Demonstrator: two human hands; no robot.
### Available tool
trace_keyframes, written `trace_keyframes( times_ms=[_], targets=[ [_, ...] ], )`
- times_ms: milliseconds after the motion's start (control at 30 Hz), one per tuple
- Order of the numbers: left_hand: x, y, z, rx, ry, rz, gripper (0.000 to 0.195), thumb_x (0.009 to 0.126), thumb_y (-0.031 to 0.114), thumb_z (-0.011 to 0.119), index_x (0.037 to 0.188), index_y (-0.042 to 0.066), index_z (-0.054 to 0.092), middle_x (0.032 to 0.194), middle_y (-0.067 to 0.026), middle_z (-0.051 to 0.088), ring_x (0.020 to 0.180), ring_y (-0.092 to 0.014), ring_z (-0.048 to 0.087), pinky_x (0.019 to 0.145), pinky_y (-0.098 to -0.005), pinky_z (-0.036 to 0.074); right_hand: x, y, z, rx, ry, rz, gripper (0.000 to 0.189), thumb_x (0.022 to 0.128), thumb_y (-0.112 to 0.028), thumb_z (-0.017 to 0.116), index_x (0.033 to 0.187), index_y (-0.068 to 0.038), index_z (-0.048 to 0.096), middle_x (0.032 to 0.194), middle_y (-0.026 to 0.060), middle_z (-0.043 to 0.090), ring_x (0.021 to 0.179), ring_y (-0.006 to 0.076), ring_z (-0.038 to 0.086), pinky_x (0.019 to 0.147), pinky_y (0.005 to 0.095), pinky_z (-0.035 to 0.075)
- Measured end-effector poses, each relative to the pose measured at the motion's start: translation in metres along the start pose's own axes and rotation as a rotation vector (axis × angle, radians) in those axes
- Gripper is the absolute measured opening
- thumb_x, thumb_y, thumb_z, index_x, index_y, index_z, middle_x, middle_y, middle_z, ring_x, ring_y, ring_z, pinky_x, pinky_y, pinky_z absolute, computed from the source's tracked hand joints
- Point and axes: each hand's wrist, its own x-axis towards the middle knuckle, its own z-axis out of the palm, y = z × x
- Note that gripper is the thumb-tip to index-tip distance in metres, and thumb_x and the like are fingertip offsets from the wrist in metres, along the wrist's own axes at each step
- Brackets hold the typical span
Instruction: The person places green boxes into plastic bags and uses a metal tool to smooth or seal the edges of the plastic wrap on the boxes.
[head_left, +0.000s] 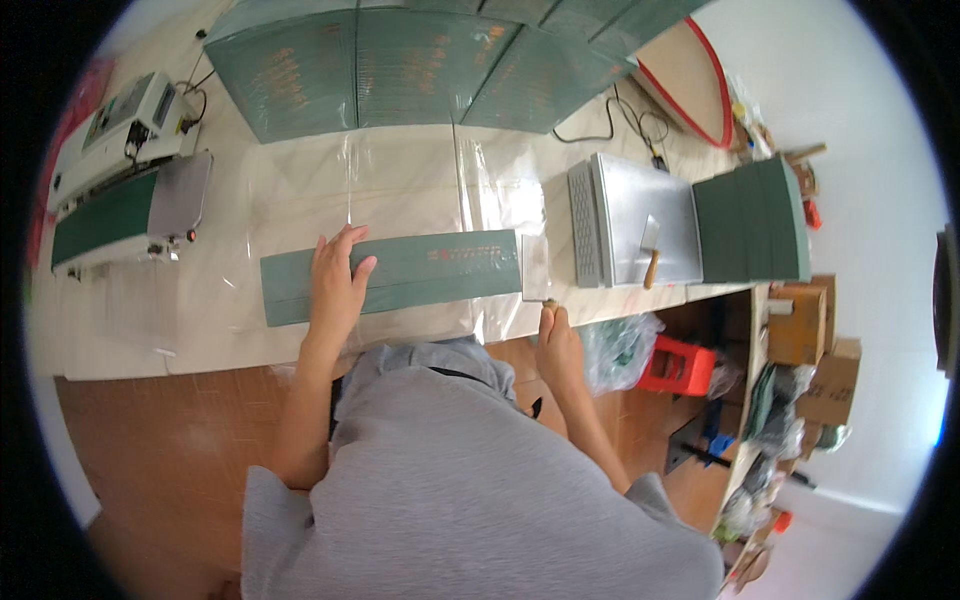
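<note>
A long green box (420, 271) with orange print lies on the worktable, on clear plastic film (405, 202). My left hand (337, 281) rests on its left half, fingers spread. In my right hand (559, 345) is a scraper with a wide flat metal blade (535, 268), gripped by its handle. The blade sits right at the box's right end; whether it touches is unclear. Further right, a smaller scraper with a wooden handle (651, 268) lies on a flat metal plate unit (622, 202) with a perforated side.
Stacked film-wrapped green boxes (405, 75) stand at the back. More green boxes (750, 221) are beside the metal plate. At left sits a belt-type sealing machine (112, 199). A red stool (679, 366) and a plastic bag (622, 349) are below the table's right side, near cartons (796, 326).
</note>
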Motion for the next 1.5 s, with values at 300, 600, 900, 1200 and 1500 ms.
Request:
trace_keyframes(
  times_ms=[300,600,900,1200,1500],
  targets=[
    [0.006,-0.021,-0.046,0.121,0.071,-0.137,0.009,0.087,0.014,0.063,0.089,0.006,0.068,0.093,-0.0067,0.067,0.1,-0.026,0.06,0.112,-0.0485,0.029,0.022,-0.001,-0.043,0.261,-0.038,-0.214,0.023,0.103,-0.024,0.045,0.101,-0.003,0.052,0.062,0.0093,0.053,0.054,0.0178,0.054,0.051,0.0326,0.043],
    [-0.006,-0.046,-0.069,0.208,0.171,-0.191,0.013,0.09,0.017,0.06,0.091,0.009,0.07,0.1,-0.0095,0.069,0.11,-0.026,0.059,0.114,-0.0493,0.025,0.047,-0.09,-0.007,0.233,-0.52,-0.976,0.016,0.088,-0.011,0.065,0.095,0.003,0.062,0.082,0.0149,0.063,0.073,0.0329,0.06,0.066,0.0369,0.049],
    [-0.009,-0.048,-0.067,0.155,0.161,-0.213,0.013,0.091,0.016,0.059,0.091,0.01,0.07,0.103,-0.0086,0.069,0.116,-0.025,0.058,0.115,-0.0476,0.024,0.078,-0.125,0.004,0.051,-0.581,-0.93,0.02,0.09,-0.023,0.063,0.096,-0.004,0.066,0.084,0.0144,0.066,0.075,0.0365,0.063,0.063,0.0412,0.049],
    [-0.008,-0.047,-0.068,0.133,0.151,-0.206,0.014,0.092,0.017,0.058,0.091,0.009,0.07,0.104,-0.0088,0.069,0.117,-0.025,0.057,0.115,-0.0487,0.025,0.1,-0.133,0.012,0.08,-0.481,-0.831,0.018,0.092,-0.017,0.063,0.1,-0.001,0.065,0.079,0.0172,0.064,0.067,0.032,0.06,0.063,0.0341,0.048],
    [-0.008,-0.049,-0.068,0.175,0.183,-0.173,0.012,0.091,0.017,0.06,0.091,0.01,0.07,0.102,-0.0076,0.069,0.113,-0.026,0.059,0.113,-0.0485,0.027,0.109,-0.109,-0.002,0.061,-0.421,-0.616,0.024,0.094,-0.026,0.06,0.102,-0.005,0.067,0.081,0.0174,0.065,0.073,0.0339,0.064,0.066,0.0378,0.05]
  ],
)
